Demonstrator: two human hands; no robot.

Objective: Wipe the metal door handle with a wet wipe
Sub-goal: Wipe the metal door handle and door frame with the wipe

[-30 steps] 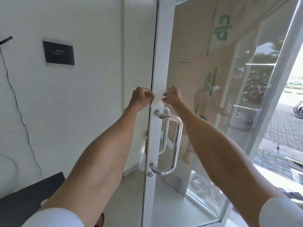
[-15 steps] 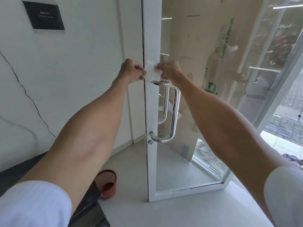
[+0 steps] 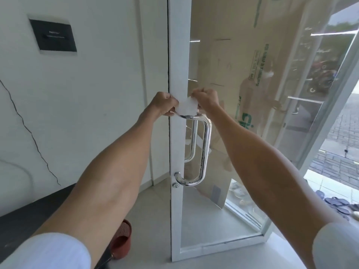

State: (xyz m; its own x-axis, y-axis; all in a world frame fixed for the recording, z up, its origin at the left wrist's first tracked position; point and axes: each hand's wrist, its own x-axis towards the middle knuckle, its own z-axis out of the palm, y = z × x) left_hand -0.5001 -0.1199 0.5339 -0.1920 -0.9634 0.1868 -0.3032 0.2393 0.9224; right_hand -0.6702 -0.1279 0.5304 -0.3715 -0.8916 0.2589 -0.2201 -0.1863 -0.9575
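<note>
Above the metal door handle (image 3: 204, 144), I am pinching a wet wipe (image 3: 187, 107) taut between left hand (image 3: 165, 103) and right hand (image 3: 206, 99), readying it to wrap the bar.

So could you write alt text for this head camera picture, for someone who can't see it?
Two bare hands, left hand and right hand, stretch a small white wet wipe between them, just above the top of a shiny curved metal door handle on a white-framed glass door. A black wall plate hangs on the white wall to the left.

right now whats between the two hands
In the head view, the wet wipe is stretched between the left hand and right hand, at the door handle's top.
</note>
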